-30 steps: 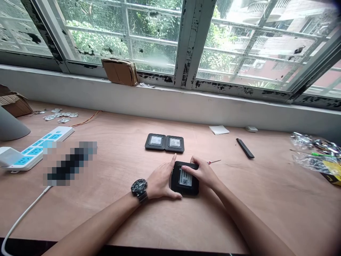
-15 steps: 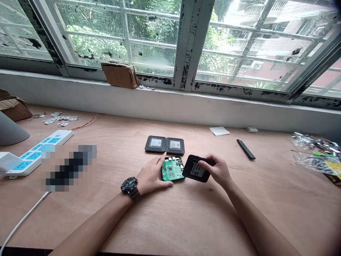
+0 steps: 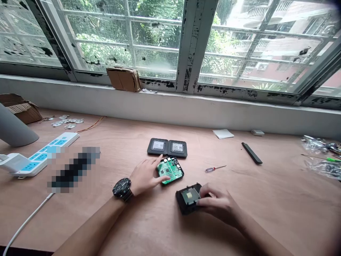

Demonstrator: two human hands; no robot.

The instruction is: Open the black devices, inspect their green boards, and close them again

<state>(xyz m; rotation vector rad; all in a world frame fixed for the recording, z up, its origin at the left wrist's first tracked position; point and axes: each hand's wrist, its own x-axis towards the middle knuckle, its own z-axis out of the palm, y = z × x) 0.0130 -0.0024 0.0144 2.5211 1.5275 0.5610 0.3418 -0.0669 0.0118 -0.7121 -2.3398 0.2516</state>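
My left hand (image 3: 146, 175) grips the left side of a small black case holding a green circuit board (image 3: 173, 170), its thumb over the front edge and fingers at the back. The case lies on the table, board side up. In my right hand (image 3: 217, 200) is a black cover (image 3: 182, 206), pinched at its right edge. The cover's inner side faces up, showing a grey plate with a pale square pad. It is nearer to me than the case and apart from it. Behind the case lie two closed black boxes (image 3: 158, 145) with white labels, side by side.
A small screwdriver (image 3: 210, 170) lies right of the case, with a black bar (image 3: 252, 153) farther right. White paper (image 3: 223, 134) lies near the wall. A power strip (image 3: 50, 153) and a blurred dark object (image 3: 73, 170) are at left. Plastic bags (image 3: 323, 167) lie at far right.
My right hand has brought the cover toward me and turned it over, from labelled side to inner side. The screwdriver has come into sight. The circuit board case has turned slightly under my left hand.
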